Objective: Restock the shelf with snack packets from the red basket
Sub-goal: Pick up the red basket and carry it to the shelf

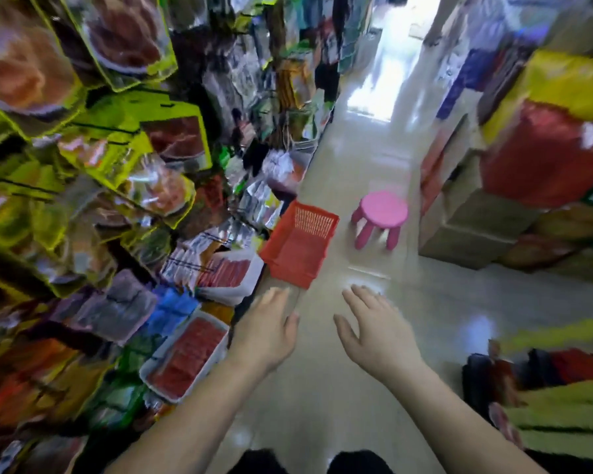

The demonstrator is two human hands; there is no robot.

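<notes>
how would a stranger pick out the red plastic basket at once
Follow the glossy aisle floor to the foot of the packed snack shelf on the left. There sits the red plastic basket, left of a round pink plastic stool; only it is red all over with slatted walls.

I hold both arms forward; left hand [266, 331], right hand [379, 331] palms down, fingers straight, empty, near red basket [314, 220].

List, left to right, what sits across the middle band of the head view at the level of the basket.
yellow-edged hanging snack packets → red slatted plastic basket → round pink plastic stool → brown cardboard box
</notes>
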